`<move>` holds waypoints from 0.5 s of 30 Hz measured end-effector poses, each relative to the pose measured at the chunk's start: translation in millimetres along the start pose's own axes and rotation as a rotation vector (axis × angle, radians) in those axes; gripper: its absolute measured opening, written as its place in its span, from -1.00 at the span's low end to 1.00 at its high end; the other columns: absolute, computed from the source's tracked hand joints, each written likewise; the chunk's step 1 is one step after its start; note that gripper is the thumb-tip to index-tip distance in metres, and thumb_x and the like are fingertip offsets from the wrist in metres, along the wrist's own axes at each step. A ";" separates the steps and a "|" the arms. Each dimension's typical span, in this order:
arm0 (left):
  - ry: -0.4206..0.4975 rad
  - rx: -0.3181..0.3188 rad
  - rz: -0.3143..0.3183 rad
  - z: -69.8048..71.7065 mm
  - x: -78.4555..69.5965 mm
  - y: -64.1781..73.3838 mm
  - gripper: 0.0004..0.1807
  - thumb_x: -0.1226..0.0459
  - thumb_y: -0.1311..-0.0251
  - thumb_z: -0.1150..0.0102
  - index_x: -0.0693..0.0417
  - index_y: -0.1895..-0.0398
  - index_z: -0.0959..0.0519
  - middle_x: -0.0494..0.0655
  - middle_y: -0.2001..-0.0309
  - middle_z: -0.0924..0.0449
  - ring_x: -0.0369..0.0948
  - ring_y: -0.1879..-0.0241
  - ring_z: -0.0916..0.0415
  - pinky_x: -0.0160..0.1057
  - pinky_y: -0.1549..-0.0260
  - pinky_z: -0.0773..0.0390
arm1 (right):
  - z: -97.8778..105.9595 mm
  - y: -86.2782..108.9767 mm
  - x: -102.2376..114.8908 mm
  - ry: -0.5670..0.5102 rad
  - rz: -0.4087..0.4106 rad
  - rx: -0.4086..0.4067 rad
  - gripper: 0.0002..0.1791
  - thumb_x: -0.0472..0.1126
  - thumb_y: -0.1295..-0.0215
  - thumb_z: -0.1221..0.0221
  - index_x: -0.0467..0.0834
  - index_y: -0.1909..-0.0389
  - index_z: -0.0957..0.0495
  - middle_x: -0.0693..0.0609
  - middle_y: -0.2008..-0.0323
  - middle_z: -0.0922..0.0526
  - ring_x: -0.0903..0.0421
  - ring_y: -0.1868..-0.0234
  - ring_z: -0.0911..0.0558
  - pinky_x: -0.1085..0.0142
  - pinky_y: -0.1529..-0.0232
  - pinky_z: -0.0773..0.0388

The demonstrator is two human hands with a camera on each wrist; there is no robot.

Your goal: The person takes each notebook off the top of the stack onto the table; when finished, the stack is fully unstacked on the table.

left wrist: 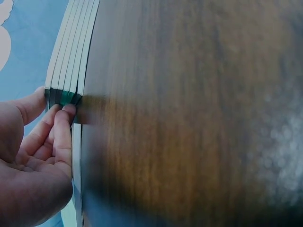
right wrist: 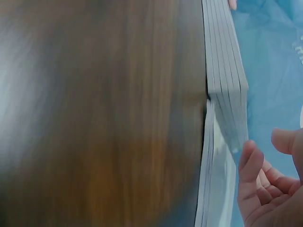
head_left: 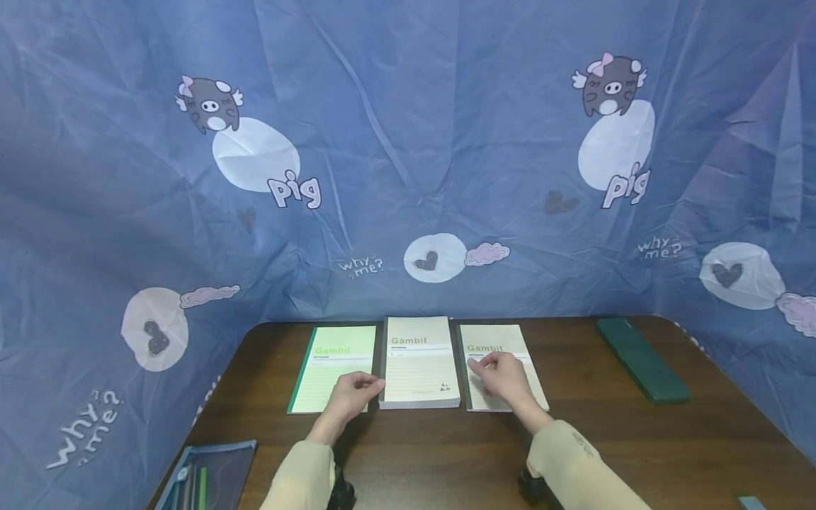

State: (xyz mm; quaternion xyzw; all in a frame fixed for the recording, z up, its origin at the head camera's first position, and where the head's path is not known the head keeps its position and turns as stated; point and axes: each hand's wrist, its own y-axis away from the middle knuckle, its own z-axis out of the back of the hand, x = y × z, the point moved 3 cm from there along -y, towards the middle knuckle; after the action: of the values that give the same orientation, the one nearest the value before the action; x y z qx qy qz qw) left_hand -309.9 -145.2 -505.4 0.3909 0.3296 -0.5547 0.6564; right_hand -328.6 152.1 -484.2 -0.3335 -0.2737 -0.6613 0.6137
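Several notebooks (head_left: 417,372) sat stacked, left hand (head_left: 349,397) touching their spines (left wrist: 67,97), grip unclear, right hand (head_left: 503,375) empty, loosely parted; one-sided pushing risked skewing the pile.

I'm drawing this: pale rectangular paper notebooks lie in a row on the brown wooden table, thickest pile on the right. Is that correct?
The thickest pile of notebooks is in the middle, not on the right, as the head view shows. The rest is correct.
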 end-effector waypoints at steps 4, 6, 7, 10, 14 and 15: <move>0.000 -0.003 0.004 0.5 0.2 0.1 -0.62 0.14 -0.30 -0.27 0.30 0.02 -0.62 0.05 0.16 -0.63 -0.05 0.14 -0.54 0.02 0.09 -0.54 | -18.2 -0.1 8.8 -0.027 0.010 0.036 -0.61 -0.01 -0.32 -0.27 -0.33 0.28 -0.65 0.02 0.68 -0.59 0.15 0.72 -0.57 0.35 0.57 -0.45; -0.001 -0.007 0.007 0.8 0.0 -0.2 -0.62 0.15 -0.30 -0.28 0.30 0.02 -0.62 0.05 0.16 -0.63 -0.05 0.14 -0.54 0.02 0.09 -0.54 | -25.9 0.6 11.1 -0.023 0.028 0.040 -0.60 0.02 -0.31 -0.28 -0.32 0.31 -0.66 0.03 0.69 -0.59 0.15 0.71 -0.58 0.34 0.58 -0.47; -0.002 -0.010 0.007 0.9 -0.1 -0.3 -0.62 0.15 -0.29 -0.28 0.30 0.02 -0.63 0.05 0.16 -0.63 -0.05 0.13 -0.54 0.02 0.08 -0.54 | -29.1 1.2 12.3 -0.018 0.039 0.041 -0.59 0.04 -0.29 -0.29 -0.31 0.33 -0.67 0.03 0.69 -0.59 0.15 0.70 -0.58 0.33 0.58 -0.48; -0.002 -0.008 0.008 1.0 -1.1 -0.7 -0.62 0.14 -0.29 -0.29 0.30 0.03 -0.63 0.06 0.17 -0.63 -0.05 0.14 -0.55 0.01 0.09 -0.54 | -37.4 3.9 13.8 0.003 0.071 0.029 -0.55 0.09 -0.24 -0.32 -0.29 0.38 -0.67 0.05 0.69 -0.57 0.17 0.69 -0.57 0.32 0.59 -0.48; -0.001 -0.008 0.006 0.6 -1.5 -0.9 -0.62 0.15 -0.28 -0.29 0.31 0.04 -0.63 0.05 0.18 -0.63 -0.06 0.16 -0.54 -0.02 0.12 -0.54 | -43.1 6.3 15.8 0.030 0.089 0.009 -0.51 0.11 -0.16 -0.38 -0.31 0.38 -0.68 0.06 0.70 -0.58 0.17 0.68 -0.57 0.29 0.56 -0.52; 0.000 -0.011 0.009 0.7 -1.2 -0.9 -0.62 0.15 -0.28 -0.30 0.30 0.05 -0.63 0.05 0.19 -0.63 -0.06 0.16 -0.54 -0.02 0.12 -0.54 | -44.0 6.4 16.1 0.034 0.090 0.005 -0.50 0.11 -0.14 -0.40 -0.32 0.38 -0.68 0.06 0.70 -0.58 0.17 0.68 -0.57 0.29 0.56 -0.52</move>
State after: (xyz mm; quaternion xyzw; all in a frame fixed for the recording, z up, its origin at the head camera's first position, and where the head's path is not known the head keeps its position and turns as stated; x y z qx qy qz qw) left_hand -311.0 -145.4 -504.1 0.3888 0.3306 -0.5501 0.6610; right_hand -327.3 107.5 -499.6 -0.3326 -0.2495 -0.6378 0.6483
